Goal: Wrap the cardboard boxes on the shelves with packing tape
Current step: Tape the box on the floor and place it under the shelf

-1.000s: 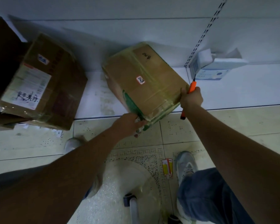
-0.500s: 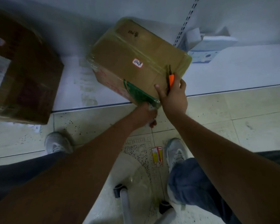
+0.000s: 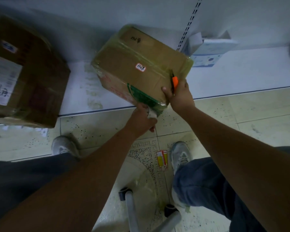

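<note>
A cardboard box [image 3: 141,64] wrapped in clear tape sits tilted on the low white shelf [image 3: 241,76], with a small white sticker on top and green print on its near side. My right hand [image 3: 177,96] holds an orange utility knife [image 3: 175,82] at the box's near right top edge, blade pointing up over the tape. My left hand [image 3: 143,119] grips a bunched strip of tape film at the box's near bottom corner, over the shelf edge.
A larger taped box [image 3: 33,77] with a white label stands on the shelf at left. A small white carton [image 3: 209,51] lies at the back right by the slotted upright [image 3: 187,25]. My feet, a stool base and a red-yellow tag [image 3: 161,159] are on the tiled floor.
My right hand moved from the box's right corner onto its near top edge, bringing the knife upright against the tape. My left hand stays at the bottom corner.
</note>
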The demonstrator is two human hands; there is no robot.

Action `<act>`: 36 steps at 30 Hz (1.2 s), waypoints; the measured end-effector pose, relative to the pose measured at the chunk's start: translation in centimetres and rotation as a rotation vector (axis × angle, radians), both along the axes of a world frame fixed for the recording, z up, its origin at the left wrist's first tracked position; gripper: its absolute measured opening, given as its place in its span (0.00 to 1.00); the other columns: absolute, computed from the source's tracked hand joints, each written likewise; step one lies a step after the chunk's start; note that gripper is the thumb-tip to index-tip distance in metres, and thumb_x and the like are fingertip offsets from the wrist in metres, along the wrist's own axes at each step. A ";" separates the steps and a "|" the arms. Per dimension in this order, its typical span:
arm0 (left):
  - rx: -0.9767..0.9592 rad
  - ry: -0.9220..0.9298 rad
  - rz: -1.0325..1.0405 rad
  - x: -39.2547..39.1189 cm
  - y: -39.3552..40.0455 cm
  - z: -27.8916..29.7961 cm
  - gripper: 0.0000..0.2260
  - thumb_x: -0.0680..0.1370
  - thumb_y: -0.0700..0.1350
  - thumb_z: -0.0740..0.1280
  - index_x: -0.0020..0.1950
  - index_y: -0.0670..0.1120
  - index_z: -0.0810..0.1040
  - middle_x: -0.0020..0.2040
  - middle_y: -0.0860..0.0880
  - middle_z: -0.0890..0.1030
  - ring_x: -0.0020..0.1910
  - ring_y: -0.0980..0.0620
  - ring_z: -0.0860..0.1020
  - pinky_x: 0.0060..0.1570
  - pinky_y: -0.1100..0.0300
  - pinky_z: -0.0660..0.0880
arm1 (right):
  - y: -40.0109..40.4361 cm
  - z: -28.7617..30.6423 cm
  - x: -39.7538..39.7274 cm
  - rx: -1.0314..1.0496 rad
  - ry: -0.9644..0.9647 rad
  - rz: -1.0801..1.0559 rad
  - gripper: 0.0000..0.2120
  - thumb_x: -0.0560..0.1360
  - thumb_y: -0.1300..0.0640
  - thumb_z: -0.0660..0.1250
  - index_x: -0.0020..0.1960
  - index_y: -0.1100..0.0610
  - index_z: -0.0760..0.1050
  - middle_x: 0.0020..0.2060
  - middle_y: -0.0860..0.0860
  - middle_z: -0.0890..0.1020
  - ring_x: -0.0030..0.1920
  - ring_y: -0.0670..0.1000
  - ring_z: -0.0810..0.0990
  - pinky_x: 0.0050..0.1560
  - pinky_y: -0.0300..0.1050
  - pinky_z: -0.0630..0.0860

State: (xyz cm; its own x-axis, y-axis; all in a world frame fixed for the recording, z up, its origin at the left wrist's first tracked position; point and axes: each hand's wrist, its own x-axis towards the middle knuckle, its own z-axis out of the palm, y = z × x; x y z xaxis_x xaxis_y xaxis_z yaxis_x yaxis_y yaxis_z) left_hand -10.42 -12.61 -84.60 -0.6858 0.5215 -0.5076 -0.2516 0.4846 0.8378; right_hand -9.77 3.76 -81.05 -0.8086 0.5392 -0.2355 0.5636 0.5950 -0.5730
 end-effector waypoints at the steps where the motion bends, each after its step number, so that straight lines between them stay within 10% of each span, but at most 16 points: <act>1: 0.011 -0.015 0.067 0.2 -0.1 0.1 0.21 0.78 0.34 0.67 0.63 0.45 0.59 0.48 0.41 0.79 0.36 0.47 0.82 0.41 0.51 0.83 | 0.1 0.8 0.4 0.027 0.023 -0.028 0.32 0.80 0.45 0.63 0.77 0.56 0.55 0.67 0.57 0.71 0.58 0.58 0.77 0.54 0.54 0.76; 6: 0.024 -0.088 0.165 1.2 -0.7 0.4 0.24 0.77 0.34 0.69 0.63 0.45 0.56 0.58 0.42 0.74 0.41 0.40 0.84 0.44 0.40 0.82 | -2.7 4.0 5.4 0.226 -0.031 0.061 0.06 0.83 0.59 0.56 0.58 0.58 0.68 0.34 0.46 0.71 0.35 0.49 0.76 0.31 0.42 0.67; 20: -0.028 -0.027 0.045 -1.0 -3.3 -0.6 0.08 0.74 0.40 0.73 0.45 0.47 0.75 0.52 0.40 0.81 0.46 0.41 0.83 0.45 0.39 0.81 | -7.2 -1.2 8.7 0.258 -0.259 0.374 0.11 0.84 0.51 0.54 0.61 0.55 0.69 0.38 0.48 0.78 0.37 0.51 0.81 0.40 0.50 0.80; 36: -0.076 0.019 -0.108 -4.1 -4.0 -0.3 0.14 0.76 0.44 0.74 0.58 0.45 0.75 0.54 0.49 0.81 0.35 0.59 0.81 0.28 0.69 0.76 | -9.0 -3.9 7.3 0.277 -0.213 0.285 0.09 0.83 0.56 0.56 0.62 0.56 0.67 0.43 0.52 0.81 0.36 0.51 0.78 0.36 0.45 0.72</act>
State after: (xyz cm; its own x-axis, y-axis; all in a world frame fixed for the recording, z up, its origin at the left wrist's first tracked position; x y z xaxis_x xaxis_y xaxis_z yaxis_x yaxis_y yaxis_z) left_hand -14.55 -16.57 -84.92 -0.6377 0.5533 -0.5360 -0.1789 0.5704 0.8016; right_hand -2.45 -5.24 -84.92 -0.8833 0.3678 -0.2908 0.4427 0.8585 -0.2589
